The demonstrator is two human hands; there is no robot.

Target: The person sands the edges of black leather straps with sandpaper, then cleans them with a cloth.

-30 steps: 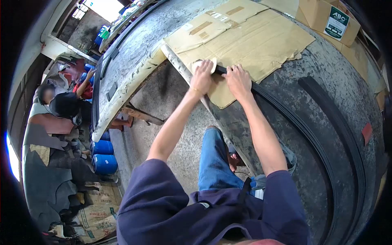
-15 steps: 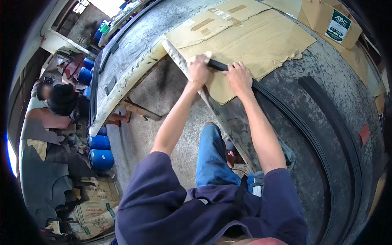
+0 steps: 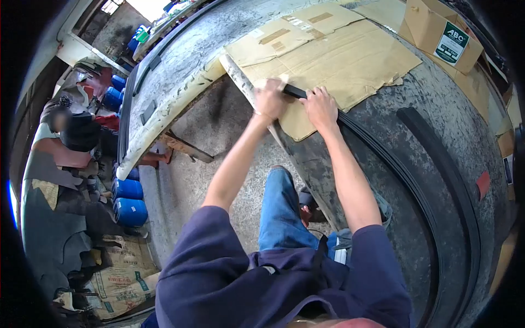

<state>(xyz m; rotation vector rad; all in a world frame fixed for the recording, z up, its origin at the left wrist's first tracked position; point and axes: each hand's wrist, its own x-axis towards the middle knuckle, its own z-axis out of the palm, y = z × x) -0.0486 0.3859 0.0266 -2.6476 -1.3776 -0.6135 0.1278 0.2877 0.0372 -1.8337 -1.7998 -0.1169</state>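
A bundle of long black strips [image 3: 383,148] curves across the dark worktop, and its far end lies on a flattened cardboard sheet [image 3: 339,65]. My right hand [image 3: 321,109] is closed round this bundle a little back from its end. At the bundle's tip is my left hand [image 3: 269,100], blurred by motion, with a small pale piece [image 3: 284,80] at its fingers. What the left fingers grip is too smeared to make out.
A second black bundle [image 3: 437,150] lies farther right, near a red scrap [image 3: 483,185]. An open cardboard box [image 3: 437,35] stands at the back right. Another person [image 3: 79,128] sits at the left, near blue rolls [image 3: 130,212].
My left hand has shifted slightly at the bundle's tip and is more blurred. My right hand keeps its hold. The view has moved a little, and the other person's posture differs.
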